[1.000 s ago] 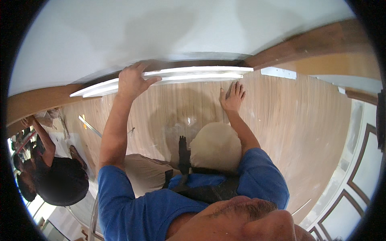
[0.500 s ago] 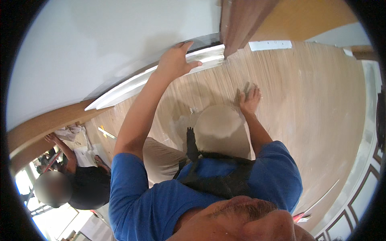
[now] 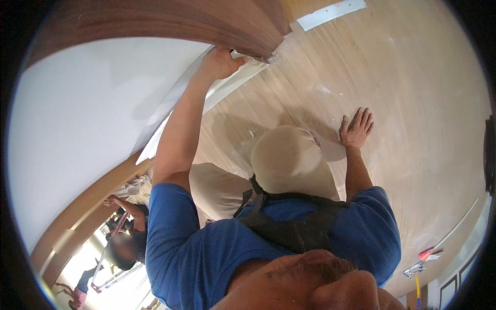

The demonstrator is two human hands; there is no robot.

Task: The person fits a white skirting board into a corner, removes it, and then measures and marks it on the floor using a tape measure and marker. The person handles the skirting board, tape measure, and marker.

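Note:
Along the foot of the wall runs a long white skirting board (image 3: 227,86), its far end close to a dark brown door frame (image 3: 248,39). My left hand (image 3: 221,63) is on the top of the board near that end, thumb over the front; the other fingers are mostly hidden toward the wall. Flat on the wood-look floor (image 3: 413,134) rests my right hand (image 3: 357,128), fingers spread and holding nothing. My knee (image 3: 284,155), in beige trousers, is between the two arms.
A white strip (image 3: 330,14) lies by the doorway. Tools with red and yellow parts (image 3: 428,254) lie on the floor at lower right. Another person (image 3: 129,248) is at lower left, beside a wooden frame (image 3: 88,212). Small pale scraps (image 3: 251,134) dot the floor.
My view has turned, bringing more of the brown frame in. My left hand has moved closer to the board's far end. My right hand now lies flatter and farther right.

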